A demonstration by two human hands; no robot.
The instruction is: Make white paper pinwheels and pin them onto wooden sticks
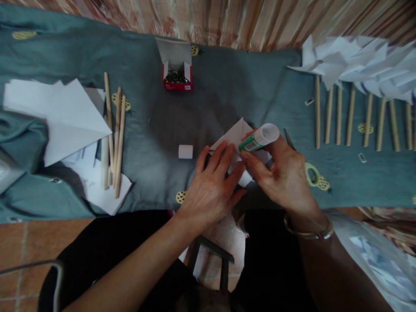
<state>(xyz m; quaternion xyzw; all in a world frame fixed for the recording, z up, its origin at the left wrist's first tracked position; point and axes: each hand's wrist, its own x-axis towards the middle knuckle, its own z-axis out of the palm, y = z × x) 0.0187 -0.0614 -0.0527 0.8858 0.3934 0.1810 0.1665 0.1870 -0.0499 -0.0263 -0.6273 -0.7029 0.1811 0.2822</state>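
My right hand (284, 175) grips a green and white glue stick (258, 138), tilted with its lower end down at a folded piece of white paper (231, 133). Whether the glue end touches the paper is hidden by my fingers. My left hand (208, 188) lies flat over the paper's left part, fingers stretched out, holding it against the cloth. A small white cap (185, 151) lies on its side to the left of my left hand. Scissors with a light green handle (312, 174) are partly hidden behind my right hand.
A red box (177, 85) of small dark metal pieces stands open at the back. On the left are white paper sheets (61, 108) and several wooden sticks (119, 143). Several white paper pinwheels (351, 65) on sticks lie in a row at the right.
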